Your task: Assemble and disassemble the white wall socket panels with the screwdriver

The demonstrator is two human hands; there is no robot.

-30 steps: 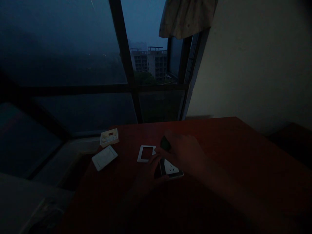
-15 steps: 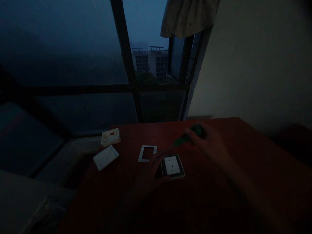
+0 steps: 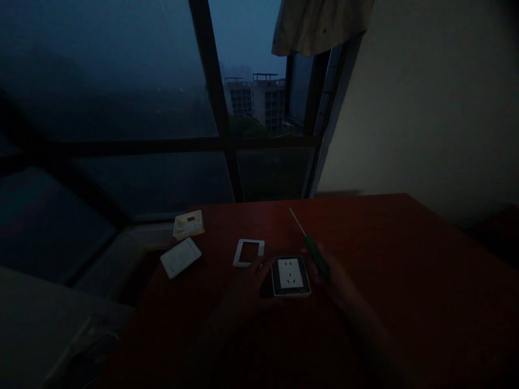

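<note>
A wall socket with a white centre and a dark surround lies face up on the red-brown table. My left hand curves round its left side, fingers by the upper left corner and thumb near the lower edge; the dimness blurs the exact contact. To the right of the socket, my right hand is closed on the green handle of a screwdriver. Its thin shaft points away and up to the left, clear of the socket. Just beyond my left fingers lies a white rectangular frame.
Near the table's left edge are a white back box and, in front of it, a pale flat cover plate. Dark windows border the table behind and at left; a wall rises at right.
My right hand has come down and nearer, beside the socket. The screwdriver has swung from pointing down-left over the socket to pointing up and away. My left hand stays by the socket.
</note>
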